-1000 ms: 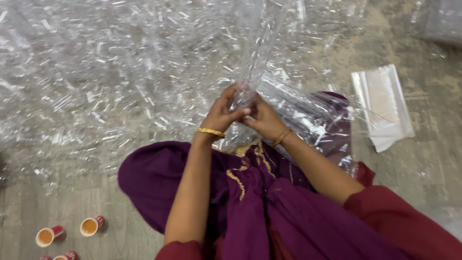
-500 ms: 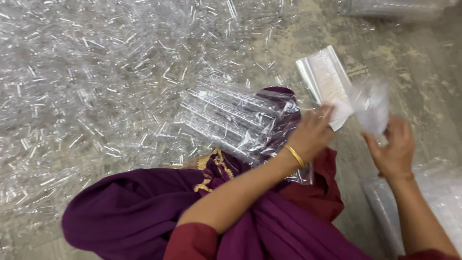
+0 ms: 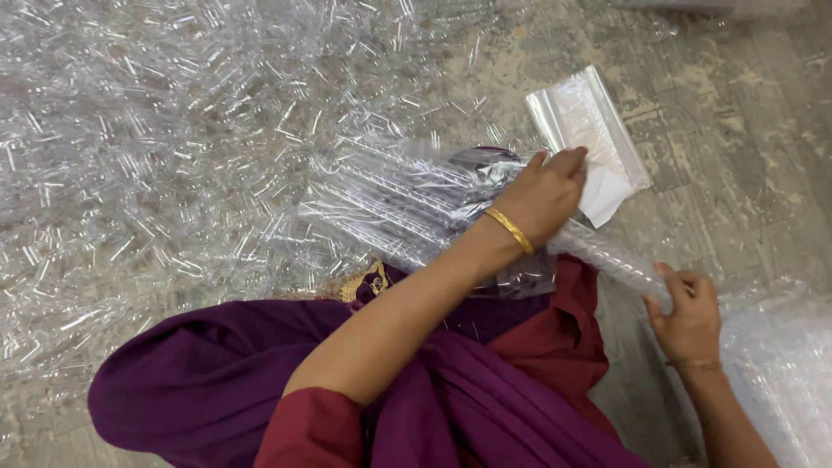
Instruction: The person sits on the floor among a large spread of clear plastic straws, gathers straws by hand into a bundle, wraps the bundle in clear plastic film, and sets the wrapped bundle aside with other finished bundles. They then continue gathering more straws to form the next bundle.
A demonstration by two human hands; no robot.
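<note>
My left hand (image 3: pixel 544 195), with a gold bangle at the wrist, reaches across to the right. Its fingertips rest on the near edge of a stack of flat clear bags (image 3: pixel 582 117) on the floor; whether it pinches a bag is hidden. My right hand (image 3: pixel 689 314) is low at the right and grips the end of a long clear packet filled with tubes (image 3: pixel 607 256), which slants up toward my left wrist. A loose bundle of clear plastic tubes (image 3: pixel 399 204) lies on my lap over the purple cloth (image 3: pixel 217 373).
Several loose clear plastic tubes (image 3: pixel 173 130) cover the stone floor to the left and ahead. A heap of filled clear packets (image 3: pixel 780 364) lies at the lower right. Bare floor (image 3: pixel 737 130) shows at the upper right.
My hands have left the packet they worked together in front of me. The left hand moved to the bag stack and the right hand carried the filled packet down to the right.
</note>
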